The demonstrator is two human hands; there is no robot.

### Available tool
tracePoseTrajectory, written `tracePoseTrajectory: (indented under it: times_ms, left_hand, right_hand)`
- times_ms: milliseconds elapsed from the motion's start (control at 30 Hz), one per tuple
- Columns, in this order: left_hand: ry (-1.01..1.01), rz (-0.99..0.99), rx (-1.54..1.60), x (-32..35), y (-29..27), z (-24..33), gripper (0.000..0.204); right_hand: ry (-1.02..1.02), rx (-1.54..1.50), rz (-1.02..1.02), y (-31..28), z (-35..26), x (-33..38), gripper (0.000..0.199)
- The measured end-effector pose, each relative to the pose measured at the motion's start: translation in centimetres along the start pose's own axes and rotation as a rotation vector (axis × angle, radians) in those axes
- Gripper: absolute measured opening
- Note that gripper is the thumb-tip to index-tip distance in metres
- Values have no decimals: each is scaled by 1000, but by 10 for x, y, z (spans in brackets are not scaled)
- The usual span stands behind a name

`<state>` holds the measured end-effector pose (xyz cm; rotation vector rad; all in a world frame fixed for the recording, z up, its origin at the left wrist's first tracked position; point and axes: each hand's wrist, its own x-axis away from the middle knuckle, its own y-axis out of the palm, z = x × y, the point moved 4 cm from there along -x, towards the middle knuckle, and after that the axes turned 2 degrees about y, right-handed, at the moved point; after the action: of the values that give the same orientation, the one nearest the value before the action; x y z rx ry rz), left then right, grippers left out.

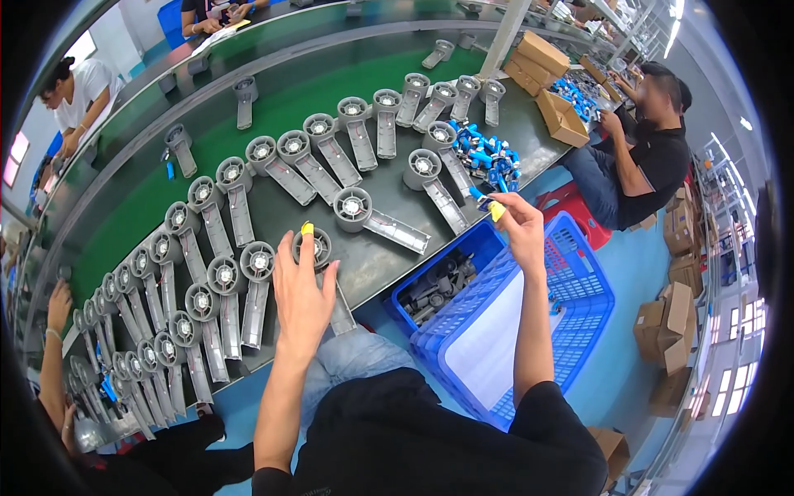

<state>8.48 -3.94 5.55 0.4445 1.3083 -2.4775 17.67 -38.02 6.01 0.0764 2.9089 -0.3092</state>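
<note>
My left hand is spread over a grey fan housing with a long handle at the table's near edge. Its fingers stretch along the round fan head, a yellow cover on one fingertip, and the thumb stands apart; the palm hides part of the handle. Off to the right, above the blue crates, my right hand pinches a small blue part with a dark end. Yellow covers a fingertip there too. A similar housing lies between my hands, its handle shell open and pointing right.
Rows of grey housings line the table. A heap of small blue parts lies at its right. Below stand a blue crate and a blue bin of grey parts. A green conveyor runs behind. Co-workers sit nearby.
</note>
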Motion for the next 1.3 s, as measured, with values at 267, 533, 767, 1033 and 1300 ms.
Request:
tracePoseTrajectory:
  times_ms: [267,533,767,1033,1300]
  left_hand:
    - [165,154,374,7,-44,44,34]
    - [-147,113,1051,29,-34,20,54]
    - [102,260,476,34,-68,-5,37]
    - [-1,-33,224,42,-28,7,19]
    - [-51,52,165,41,-14,-3,6]
  right_hand:
    - [-166,-204,-56,95,-67,53,20]
    - [-421,-90,-320,192,-89,94,29]
    - [-58,-37,-377,170,-48,79,24]
    - [39,21,-457,185,-29,82,27]
    - [-145,10,-523,200,-34,75,29]
